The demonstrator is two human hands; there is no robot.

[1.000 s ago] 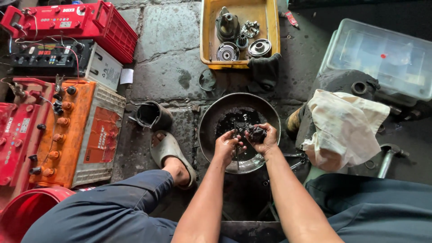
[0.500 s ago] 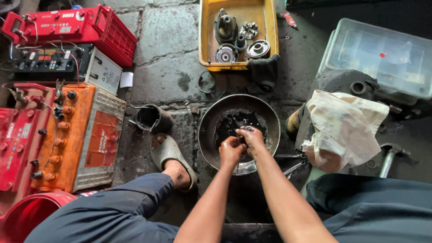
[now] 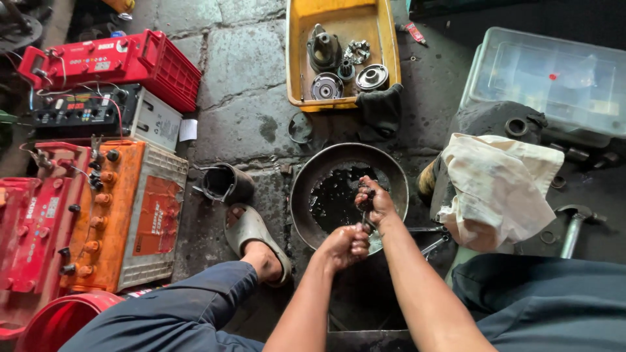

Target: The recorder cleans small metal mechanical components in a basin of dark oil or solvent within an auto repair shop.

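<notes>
Item: small dark metal part [image 3: 365, 207], oily, which I see held over the near right rim of the round metal pan [image 3: 306, 195]. Right hand [image 3: 375, 202]: fingers closed around its upper end. Left hand [image 3: 347, 244]: fisted on its lower end. Adjacent: white rag [image 3: 502, 189] right; yellow tray [image 3: 385, 45] of parts beyond.

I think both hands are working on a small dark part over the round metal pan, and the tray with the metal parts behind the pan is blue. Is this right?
Not quite: the tray behind the pan is yellow, not blue, as the head view shows. The rest holds: the left hand and right hand both grip a small dark part over the round metal pan.
</notes>
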